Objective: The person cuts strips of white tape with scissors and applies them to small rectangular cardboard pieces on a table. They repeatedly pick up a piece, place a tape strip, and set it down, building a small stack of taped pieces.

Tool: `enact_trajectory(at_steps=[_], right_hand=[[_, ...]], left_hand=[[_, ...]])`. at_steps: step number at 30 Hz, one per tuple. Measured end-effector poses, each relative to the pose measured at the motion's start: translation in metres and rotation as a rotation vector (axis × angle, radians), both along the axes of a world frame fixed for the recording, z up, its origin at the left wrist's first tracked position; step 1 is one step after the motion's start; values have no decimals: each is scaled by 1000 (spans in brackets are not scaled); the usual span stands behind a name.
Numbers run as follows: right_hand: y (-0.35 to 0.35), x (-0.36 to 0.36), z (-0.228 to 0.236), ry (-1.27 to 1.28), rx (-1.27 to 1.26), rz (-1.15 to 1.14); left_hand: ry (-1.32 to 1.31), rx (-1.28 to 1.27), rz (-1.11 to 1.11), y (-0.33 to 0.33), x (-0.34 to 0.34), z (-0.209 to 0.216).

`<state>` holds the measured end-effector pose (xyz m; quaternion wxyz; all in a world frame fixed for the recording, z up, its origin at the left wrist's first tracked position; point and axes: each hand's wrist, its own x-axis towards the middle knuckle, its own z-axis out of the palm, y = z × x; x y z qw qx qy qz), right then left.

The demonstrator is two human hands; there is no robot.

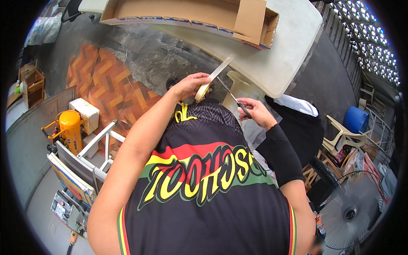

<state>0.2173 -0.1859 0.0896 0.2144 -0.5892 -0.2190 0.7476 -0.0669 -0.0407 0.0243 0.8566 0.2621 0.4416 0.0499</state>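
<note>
The left hand (190,86) is pinching a roll of pale tape (202,92) on the near side of the white bench (293,57), its loose strip reaching far right, while the right hand (260,114) is gripping a black-handled blade (243,109) pointing far left, and an open cardboard box (170,9) is lying on the bench's far part.

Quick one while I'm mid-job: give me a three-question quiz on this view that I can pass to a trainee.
1. What does the left hand hold, and what does the right hand hold?
2. True or false: the cardboard box rests on the white table.
3. The yellow tank stands to the person's: (a) left; (b) right.

Key:
1. Left: a roll of pale tape; right: a black-handled tool with a thin metal blade.
2. True.
3. (a).
</note>
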Motion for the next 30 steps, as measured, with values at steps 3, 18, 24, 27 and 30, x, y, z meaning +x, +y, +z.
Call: enact_trajectory(at_steps=[3,18,24,27,30], right_hand=[[9,-8,-1,-2,-4,45],[-1,46,33,-585,348,287],[79,-15,-12,-940,1261,300],[97,-24,-31,-944,1304,419],[99,-17,-38,-973,1272,492]], left_hand=[[74,-2,-29,1,3,12],[67,-66,-92,15,8,7],[97,-97,-50,7,14,14],[115,88,-72,0,17,22],[271,303,-155,-8,20,29]])
